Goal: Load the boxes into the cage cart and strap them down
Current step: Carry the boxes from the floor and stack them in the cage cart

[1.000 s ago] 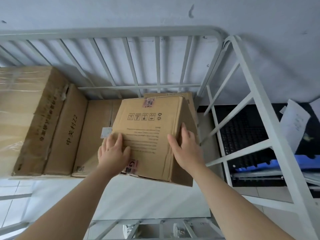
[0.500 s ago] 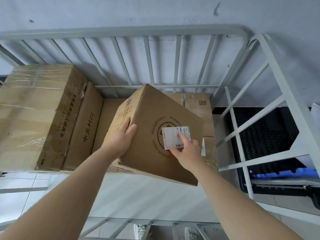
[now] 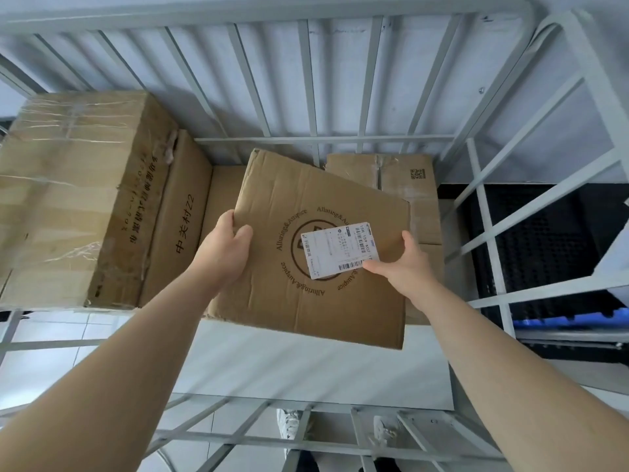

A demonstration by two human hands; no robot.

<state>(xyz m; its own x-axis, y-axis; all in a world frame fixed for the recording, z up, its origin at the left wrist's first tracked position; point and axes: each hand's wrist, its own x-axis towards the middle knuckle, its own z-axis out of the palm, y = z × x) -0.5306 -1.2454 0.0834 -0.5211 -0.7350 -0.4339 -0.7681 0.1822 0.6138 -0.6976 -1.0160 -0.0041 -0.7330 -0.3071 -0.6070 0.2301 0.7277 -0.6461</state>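
Observation:
I hold a brown cardboard box (image 3: 272,291) with a round printed logo and a white shipping label inside the grey cage cart (image 3: 306,15). My left hand (image 3: 226,248) grips its left edge and my right hand (image 3: 405,267) grips its right side by the label. The box lies slightly skewed, its broad face up, over the cart's white floor (image 3: 306,366). Behind it sits another taped box (image 3: 401,178) with a QR code. A large taped box (image 3: 68,195) and a narrower box (image 3: 177,226) with black characters stand at the left.
The cart's barred back wall and right side frame (image 3: 490,240) enclose the load. A black perforated crate (image 3: 541,247) with blue trim stands outside to the right. The cart's front rail (image 3: 272,434) crosses low in view, with white shoes beneath it.
I have turned the box from its printed side face to its logo face and lowered it flatter into the cart. My hands shifted to its left and right edges.

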